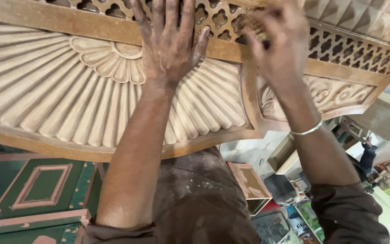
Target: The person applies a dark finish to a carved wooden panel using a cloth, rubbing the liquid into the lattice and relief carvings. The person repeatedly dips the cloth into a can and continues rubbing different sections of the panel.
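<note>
Left hand (170,43) flat, fingers spread, bracing the carved panel (68,97) filling the upper frame. Right hand (278,43) curled around some sanding pad (253,25), upper right, pressed against the lattice (339,45).

The fingertips of the left hand (170,45) are cut off by the top edge. The right hand (278,43) is blurred, and what is pressed under its fingers cannot be made out. The carved wooden panel (59,99) is cropped at the left, top and right edges. Parts of its lattice strip (339,47) are hidden behind both hands. The clutter (290,212) below is too blurred to be identified.
</note>
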